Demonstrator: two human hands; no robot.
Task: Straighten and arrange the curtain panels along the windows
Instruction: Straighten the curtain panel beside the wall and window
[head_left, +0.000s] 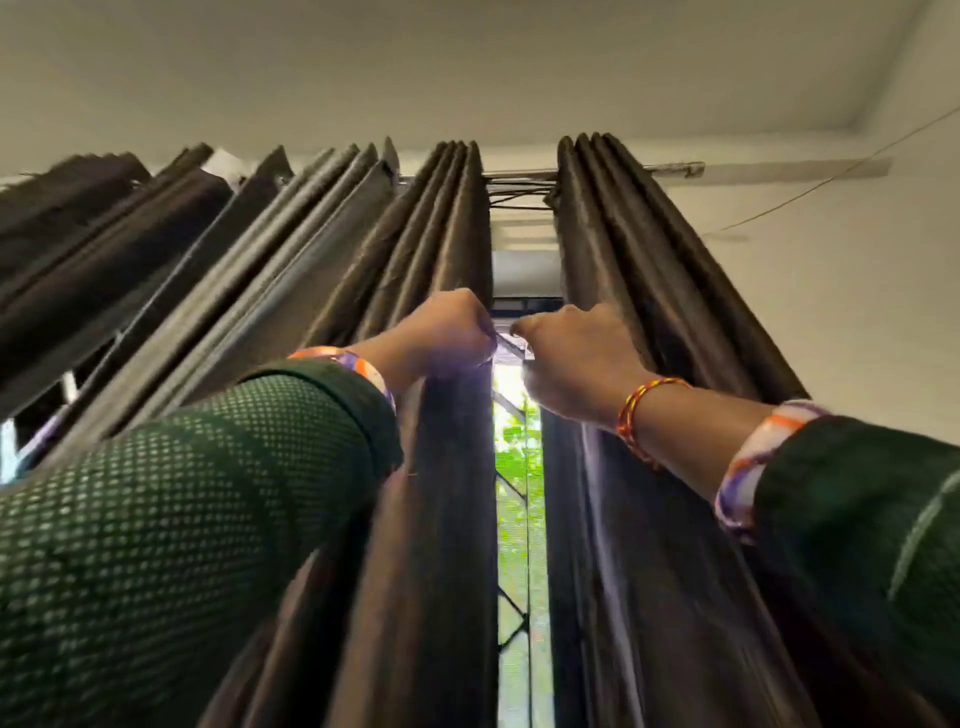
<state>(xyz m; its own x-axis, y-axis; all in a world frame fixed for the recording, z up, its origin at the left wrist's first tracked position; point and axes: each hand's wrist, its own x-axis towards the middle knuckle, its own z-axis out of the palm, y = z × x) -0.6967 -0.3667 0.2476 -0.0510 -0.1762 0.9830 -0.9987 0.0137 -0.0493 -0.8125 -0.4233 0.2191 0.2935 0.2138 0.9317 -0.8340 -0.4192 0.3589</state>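
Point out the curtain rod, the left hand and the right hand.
curtain rod (519, 173), head view, bare stretch between the two panels.
left hand (441, 332), head view, back of the hand.
right hand (571, 358), head view, back of the hand.

two hands (447, 332) (566, 358), two curtain panels (426, 519) (649, 519), one rod (670, 169)

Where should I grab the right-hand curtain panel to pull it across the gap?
Judging by how it hangs, grip the right curtain panel by its inner edge fold, coming from the gap side where the right hand now grips. That edge hangs free beside the window, and the pleats stack behind it.
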